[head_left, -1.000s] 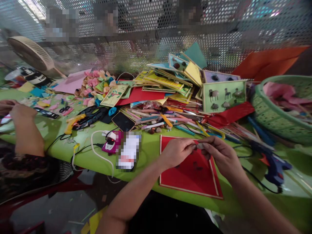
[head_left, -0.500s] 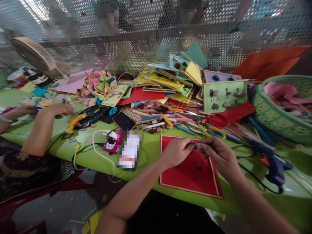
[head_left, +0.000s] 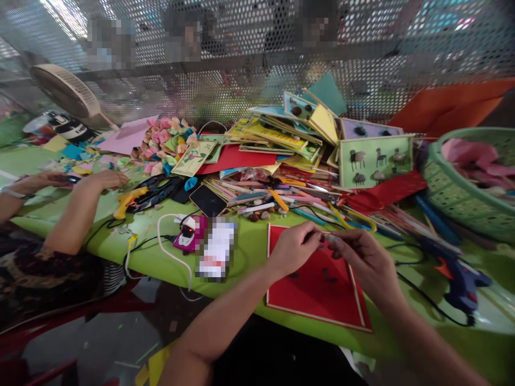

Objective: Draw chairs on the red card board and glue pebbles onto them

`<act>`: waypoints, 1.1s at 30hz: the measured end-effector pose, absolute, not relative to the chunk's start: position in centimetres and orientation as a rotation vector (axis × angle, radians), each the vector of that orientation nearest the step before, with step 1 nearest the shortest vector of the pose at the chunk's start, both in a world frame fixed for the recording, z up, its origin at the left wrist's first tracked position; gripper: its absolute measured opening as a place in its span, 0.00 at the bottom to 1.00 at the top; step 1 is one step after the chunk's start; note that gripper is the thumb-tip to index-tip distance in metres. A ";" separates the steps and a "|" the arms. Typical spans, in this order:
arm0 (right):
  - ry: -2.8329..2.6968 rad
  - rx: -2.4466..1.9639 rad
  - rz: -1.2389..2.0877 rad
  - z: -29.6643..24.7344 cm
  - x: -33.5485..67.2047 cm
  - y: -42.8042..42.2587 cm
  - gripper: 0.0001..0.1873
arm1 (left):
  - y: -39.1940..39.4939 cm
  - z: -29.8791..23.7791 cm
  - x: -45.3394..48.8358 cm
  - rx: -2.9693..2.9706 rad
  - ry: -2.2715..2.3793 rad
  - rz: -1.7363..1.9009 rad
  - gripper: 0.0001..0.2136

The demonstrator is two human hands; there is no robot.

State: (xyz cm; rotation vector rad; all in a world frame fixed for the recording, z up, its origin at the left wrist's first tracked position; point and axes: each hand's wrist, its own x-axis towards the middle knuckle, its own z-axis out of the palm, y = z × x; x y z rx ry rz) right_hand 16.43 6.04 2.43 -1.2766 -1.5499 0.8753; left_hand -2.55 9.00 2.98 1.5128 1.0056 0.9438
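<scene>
My left hand (head_left: 296, 245) is closed in a pinch above a red board (head_left: 309, 297) with pale strips along its edges. Its fingertips almost meet those of my right hand (head_left: 364, 254), also pinched. Between the fingertips shows a small grey piece (head_left: 329, 237), like a pebble; its full shape is hidden. What my left fingertips hold is too small to make out. On the board below are small dark shapes (head_left: 330, 276), partly in shadow. To the right of my right hand lies a dark blue glue gun (head_left: 462, 287) with an orange trigger.
A phone (head_left: 218, 249), a purple box with a plug (head_left: 191, 234) and cables lie left of the board. Pencils (head_left: 257, 195) and stacked framed boards (head_left: 277, 131) fill the back. A green basket (head_left: 458, 174) stands right. Another person's hands (head_left: 107, 179) are at left, near a yellow-handled glue gun (head_left: 129, 202).
The whole view has shifted slightly, moving things a little right in the picture. My hands stay pinched together over the board, with the fingers slightly turned around the small grey piece.
</scene>
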 end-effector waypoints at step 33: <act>-2.028 -1.337 0.540 2.5 15.9 6.3 0.21 | 9.4 2.0 -1.9 0.915 0.655 0.929 0.21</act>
